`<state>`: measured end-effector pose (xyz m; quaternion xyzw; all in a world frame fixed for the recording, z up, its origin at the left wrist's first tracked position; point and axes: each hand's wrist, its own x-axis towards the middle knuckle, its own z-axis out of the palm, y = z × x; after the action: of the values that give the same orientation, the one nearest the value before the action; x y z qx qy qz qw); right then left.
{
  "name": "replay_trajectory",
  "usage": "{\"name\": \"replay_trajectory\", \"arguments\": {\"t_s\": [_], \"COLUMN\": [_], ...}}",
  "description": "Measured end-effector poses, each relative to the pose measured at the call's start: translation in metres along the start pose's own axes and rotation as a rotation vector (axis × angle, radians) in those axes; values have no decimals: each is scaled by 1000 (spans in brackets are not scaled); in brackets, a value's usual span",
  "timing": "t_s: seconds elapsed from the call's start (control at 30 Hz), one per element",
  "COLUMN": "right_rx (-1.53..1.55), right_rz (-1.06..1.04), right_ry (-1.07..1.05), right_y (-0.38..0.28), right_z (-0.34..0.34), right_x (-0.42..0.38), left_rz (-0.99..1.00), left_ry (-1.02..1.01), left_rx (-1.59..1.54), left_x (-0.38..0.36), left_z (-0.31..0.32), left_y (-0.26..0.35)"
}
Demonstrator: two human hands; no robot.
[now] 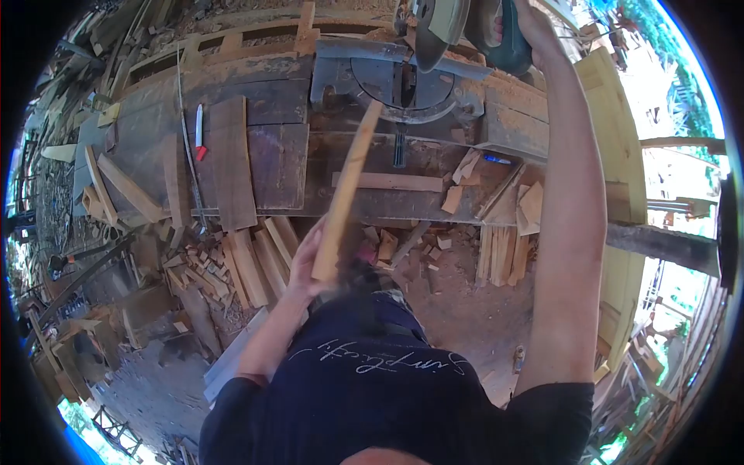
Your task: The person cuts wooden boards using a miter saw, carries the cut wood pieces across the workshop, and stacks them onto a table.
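Note:
My left hand (307,257) is closed around the lower end of a narrow wooden board (346,194), held in front of my body. Its far end reaches up toward the round base (430,101) of a miter saw. Stretched far forward, my right hand (535,35) grips the dark green handle of the miter saw (496,35). The saw's blade and guard (440,31) are raised above the base. Part of my right hand's fingers is hidden by the handle.
On the workbench (279,167) lie flat boards (231,163), a red-and-white marker (200,133), a blue marker (497,160) and a thin wooden strip (387,182). Offcuts (205,275) are piled below it. A yellowish plank (616,132) stands at the right.

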<state>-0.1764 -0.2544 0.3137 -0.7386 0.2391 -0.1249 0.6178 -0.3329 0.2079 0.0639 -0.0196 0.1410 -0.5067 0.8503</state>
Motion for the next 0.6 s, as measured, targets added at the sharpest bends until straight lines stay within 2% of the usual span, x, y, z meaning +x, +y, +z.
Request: {"name": "replay_trajectory", "arguments": {"t_s": [0.07,0.1,0.17,0.23,0.33,0.37,0.43,0.6], "right_rx": [-53,-63,90,28,178,168,200,108], "right_rz": [-39,-50,100,109,243,245,267,241], "right_ry": [-21,-17,6,-15,-41,-43,-63,11], "right_y": [-3,-5,-2,9,-11,-13,-18,-10], "right_z": [2,1,-4,-28,-24,-24,-23,-21], "right_x": [-4,-2,3,29,22,22,23,34], "left_rz": [389,390,455,484,663,664,698,659], "left_ry": [377,362,341,329,265,266,314,391], "left_rx": [688,684,882,924,1145,1135,1308,1341], "left_x": [26,35,59,84,119,129,146,173], "left_z": [16,9,-13,-10,-22,-25,-31,-31], "left_y": [-8,-6,-4,-1,6,9,14,24]}}
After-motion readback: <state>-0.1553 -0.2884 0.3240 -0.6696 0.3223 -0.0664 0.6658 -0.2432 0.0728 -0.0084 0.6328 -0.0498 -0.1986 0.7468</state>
